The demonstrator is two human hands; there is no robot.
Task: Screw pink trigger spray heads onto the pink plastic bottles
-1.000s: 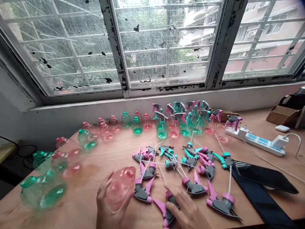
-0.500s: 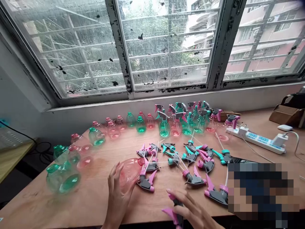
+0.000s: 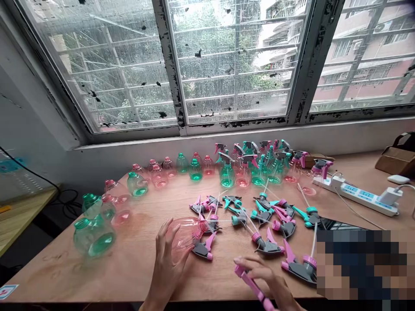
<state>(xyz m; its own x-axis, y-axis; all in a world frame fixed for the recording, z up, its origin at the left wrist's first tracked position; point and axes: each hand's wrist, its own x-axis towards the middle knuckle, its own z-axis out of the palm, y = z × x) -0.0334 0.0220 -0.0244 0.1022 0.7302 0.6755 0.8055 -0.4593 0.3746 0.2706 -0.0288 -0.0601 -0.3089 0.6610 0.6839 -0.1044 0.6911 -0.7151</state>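
My left hand (image 3: 168, 255) is closed around a clear pink bottle (image 3: 185, 235), which lies tilted with its neck toward the right. Low in the view, my right hand (image 3: 259, 276) grips a pink and grey spray trigger head (image 3: 251, 283); part of it is hidden by the fingers. Beyond the bottle's neck lie loose pink-and-grey trigger heads (image 3: 203, 249) with thin white tubes. More loose heads, some of them teal (image 3: 240, 218), are spread over the middle of the wooden table (image 3: 136, 276).
Open pink and green bottles (image 3: 94, 237) stand along the left and back. Bottles with trigger heads fitted (image 3: 227, 172) crowd together near the window wall. On the right are a white power strip (image 3: 359, 194), a brown box (image 3: 397, 157) and a blurred-out patch.
The trigger head in my right hand has turned, and my right fingers have closed more around it. The pink bottle has tipped closer to level. The whole view has shifted slightly.
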